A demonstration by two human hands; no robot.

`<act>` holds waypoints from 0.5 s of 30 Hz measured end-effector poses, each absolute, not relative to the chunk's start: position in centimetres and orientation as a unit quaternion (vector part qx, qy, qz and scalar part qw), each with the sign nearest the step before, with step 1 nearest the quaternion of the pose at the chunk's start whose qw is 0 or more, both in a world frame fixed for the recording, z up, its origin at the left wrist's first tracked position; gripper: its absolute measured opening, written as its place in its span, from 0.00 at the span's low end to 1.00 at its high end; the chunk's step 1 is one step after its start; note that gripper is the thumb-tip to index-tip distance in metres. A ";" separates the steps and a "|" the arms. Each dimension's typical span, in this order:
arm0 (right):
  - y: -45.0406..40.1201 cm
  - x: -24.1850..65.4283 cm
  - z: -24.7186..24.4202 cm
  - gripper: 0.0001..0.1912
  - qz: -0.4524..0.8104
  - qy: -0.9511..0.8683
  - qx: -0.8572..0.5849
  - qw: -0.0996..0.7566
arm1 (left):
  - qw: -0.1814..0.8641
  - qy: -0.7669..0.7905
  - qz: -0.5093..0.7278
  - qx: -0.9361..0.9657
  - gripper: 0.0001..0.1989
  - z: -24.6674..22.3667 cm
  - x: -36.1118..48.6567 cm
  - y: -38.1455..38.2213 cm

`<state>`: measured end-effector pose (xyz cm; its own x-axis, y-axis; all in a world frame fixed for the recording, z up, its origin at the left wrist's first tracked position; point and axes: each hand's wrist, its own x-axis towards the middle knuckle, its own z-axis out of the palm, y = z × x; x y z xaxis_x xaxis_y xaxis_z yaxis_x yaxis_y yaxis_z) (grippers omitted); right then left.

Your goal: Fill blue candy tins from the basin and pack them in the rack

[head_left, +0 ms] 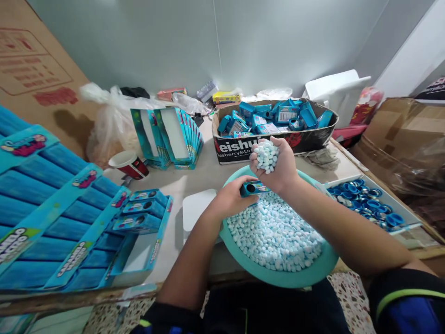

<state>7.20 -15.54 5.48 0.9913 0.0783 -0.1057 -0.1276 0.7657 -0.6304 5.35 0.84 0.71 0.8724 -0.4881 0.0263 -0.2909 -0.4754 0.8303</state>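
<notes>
A: What is the right hand [278, 168] doing?

B: It is cupping a heap of small pale blue-white candy tablets [266, 155], fingers curled around them, above the round teal plastic basin [306, 273] full of the same tablets.

A: And the left hand [232, 200]?

B: It is gripping a small blue rectangular candy box [255, 188] with a round hole on top, just under the right hand, over the basin's far edge. Blue caps are lying in the white tray [403, 211] to the right.
</notes>
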 end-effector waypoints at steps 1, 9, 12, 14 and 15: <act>-15.4 7.1 5.2 0.09 0.061 0.037 -0.336 0.939 | 0.457 -0.242 -0.110 0.849 0.23 0.6 5.3 0.8; -15.9 6.8 3.6 0.07 0.116 0.105 -0.288 0.945 | 0.458 -0.293 -0.135 0.828 0.19 0.5 5.5 1.0; -15.9 6.9 3.6 0.07 0.119 0.112 -0.291 0.943 | 0.480 -0.287 -0.140 0.817 0.22 0.6 5.5 0.9; -15.8 6.9 3.5 0.07 0.117 0.109 -0.294 0.942 | 0.479 -0.284 -0.141 0.818 0.22 0.7 5.4 0.9; -15.8 6.9 3.3 0.08 0.114 0.104 -0.297 0.942 | 0.478 -0.283 -0.142 0.819 0.23 0.7 5.4 0.9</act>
